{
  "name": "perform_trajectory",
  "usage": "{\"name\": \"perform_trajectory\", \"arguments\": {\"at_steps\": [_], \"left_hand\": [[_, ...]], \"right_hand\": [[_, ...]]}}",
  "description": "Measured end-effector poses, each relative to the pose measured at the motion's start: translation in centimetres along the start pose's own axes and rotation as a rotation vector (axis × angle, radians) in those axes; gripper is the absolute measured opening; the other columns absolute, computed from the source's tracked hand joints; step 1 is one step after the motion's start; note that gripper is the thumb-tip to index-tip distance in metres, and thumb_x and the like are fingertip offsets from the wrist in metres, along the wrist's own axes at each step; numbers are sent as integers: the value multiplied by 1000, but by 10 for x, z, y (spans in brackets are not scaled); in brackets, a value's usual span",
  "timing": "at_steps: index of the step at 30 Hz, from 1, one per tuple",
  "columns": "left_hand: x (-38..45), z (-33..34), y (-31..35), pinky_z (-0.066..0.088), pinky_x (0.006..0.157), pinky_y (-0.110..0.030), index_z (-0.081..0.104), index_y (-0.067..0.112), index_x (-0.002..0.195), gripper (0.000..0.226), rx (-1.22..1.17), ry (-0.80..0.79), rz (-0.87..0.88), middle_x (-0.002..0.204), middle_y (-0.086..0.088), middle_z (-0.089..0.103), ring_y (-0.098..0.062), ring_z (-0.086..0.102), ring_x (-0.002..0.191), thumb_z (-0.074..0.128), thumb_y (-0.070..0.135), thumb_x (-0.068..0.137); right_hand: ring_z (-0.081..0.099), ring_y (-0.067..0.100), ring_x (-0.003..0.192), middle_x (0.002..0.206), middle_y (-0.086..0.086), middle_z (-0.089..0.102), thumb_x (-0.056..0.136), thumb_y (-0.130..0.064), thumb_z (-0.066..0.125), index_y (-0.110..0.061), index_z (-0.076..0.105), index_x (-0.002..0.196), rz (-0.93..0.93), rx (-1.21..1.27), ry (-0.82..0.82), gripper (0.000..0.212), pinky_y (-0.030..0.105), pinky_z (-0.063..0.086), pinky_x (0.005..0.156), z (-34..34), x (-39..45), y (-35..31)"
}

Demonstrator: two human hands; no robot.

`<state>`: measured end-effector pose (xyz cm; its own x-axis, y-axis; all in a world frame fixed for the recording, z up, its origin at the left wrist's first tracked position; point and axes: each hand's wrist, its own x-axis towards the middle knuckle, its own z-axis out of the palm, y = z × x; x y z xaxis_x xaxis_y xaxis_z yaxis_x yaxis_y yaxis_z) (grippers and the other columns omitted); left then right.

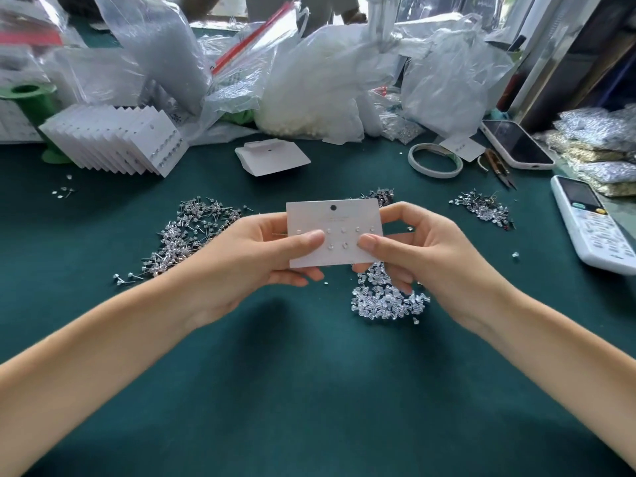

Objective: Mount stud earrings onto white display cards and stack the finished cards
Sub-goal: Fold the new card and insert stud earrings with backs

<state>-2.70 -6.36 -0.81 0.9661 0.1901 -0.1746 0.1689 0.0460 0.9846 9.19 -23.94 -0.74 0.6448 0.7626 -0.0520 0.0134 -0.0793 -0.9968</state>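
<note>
- Green cloth covers the table (pixel 309 390), and a green spool (pixel 32 98) stands at its far left among plastic bags (pixel 161 46).
- Just right of the spool, a fanned stack of finished cards (pixel 117 141) leans in a row, studs showing on the front one.
- Nearer the person, a loose pile of stud earrings (pixel 186 232) spreads over the cloth to the left of the hands.
- Behind it, toward the middle, a small stack of blank cards (pixel 272 156) lies flat.
- The left hand (pixel 251 259) holds the display card (pixel 335 232) by its left edge, thumb pressed on the front and fingers curled behind.
- The card is held above the cloth at the centre, face up, with a row of studs and two more below already mounted in it.
- The right hand (pixel 416 249) pinches the card's right side, thumb on the front and forefinger at the upper corner.
- Under that hand lies a heap of clear earring backs (pixel 385 297).
- Farther right sit a roll of tape (pixel 435 160), a smaller pile of studs (pixel 485 208), a phone (pixel 516 142) and a white remote (pixel 592 225).
</note>
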Motion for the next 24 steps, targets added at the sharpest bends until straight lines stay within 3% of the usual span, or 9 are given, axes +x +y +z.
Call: {"name": "perform_trajectory", "arguments": {"at_steps": [5, 8, 11, 14, 16, 20, 24], "left_hand": [[3, 2, 0, 53, 58, -18, 70, 14, 103, 36, -103, 10, -45, 84, 1, 72, -9, 65, 62, 62, 34, 74], [7, 5, 0, 54, 56, -19, 68, 11, 98, 32, -160, 104, -61, 83, -6, 74, -12, 67, 61, 51, 37, 88], [9, 5, -7, 52, 59, -17, 68, 14, 94, 21, 174, 197, 103, 79, -2, 74, -8, 65, 62, 49, 21, 96], [9, 10, -17, 47, 67, -11, 70, 16, 93, 9, 632, 166, 333, 77, 8, 70, 1, 60, 64, 63, 13, 88], [10, 14, -19, 39, 65, -7, 70, 18, 93, 10, 829, 149, 425, 77, 12, 66, -1, 57, 67, 67, 13, 85], [17, 20, -15, 44, 67, -19, 69, 21, 96, 13, 989, 125, 503, 82, 10, 63, -9, 57, 68, 68, 17, 85], [22, 23, -13, 40, 64, -19, 70, 22, 95, 10, 1056, 120, 540, 84, 10, 60, -10, 55, 66, 67, 19, 86]], "right_hand": [[33, 8, 37, 73, 14, 73, 68, -27, 73, -13, 58, 96, 105, 86, -23, 35, 17, 34, 37, -2, 2, 0], [35, 9, 37, 74, 15, 73, 69, -23, 73, -11, 58, 95, 48, 109, 26, 33, 16, 34, 37, -4, 3, -2], [36, 8, 38, 77, 16, 74, 68, -22, 73, -11, 56, 96, -14, 167, 114, 35, 16, 35, 38, -10, 5, -6], [34, 7, 37, 77, 15, 74, 66, -23, 74, -14, 56, 94, -46, 212, 177, 34, 16, 35, 39, -13, 7, -10], [33, 7, 36, 76, 15, 74, 67, -23, 74, -13, 56, 95, -58, 219, 202, 35, 16, 35, 39, -14, 7, -10], [33, 7, 35, 77, 16, 74, 68, -23, 73, -13, 55, 97, -67, 221, 213, 35, 16, 35, 39, -13, 7, -11], [33, 7, 35, 76, 16, 74, 69, -23, 72, -13, 56, 96, -66, 221, 211, 34, 16, 35, 39, -13, 7, -10]]}}
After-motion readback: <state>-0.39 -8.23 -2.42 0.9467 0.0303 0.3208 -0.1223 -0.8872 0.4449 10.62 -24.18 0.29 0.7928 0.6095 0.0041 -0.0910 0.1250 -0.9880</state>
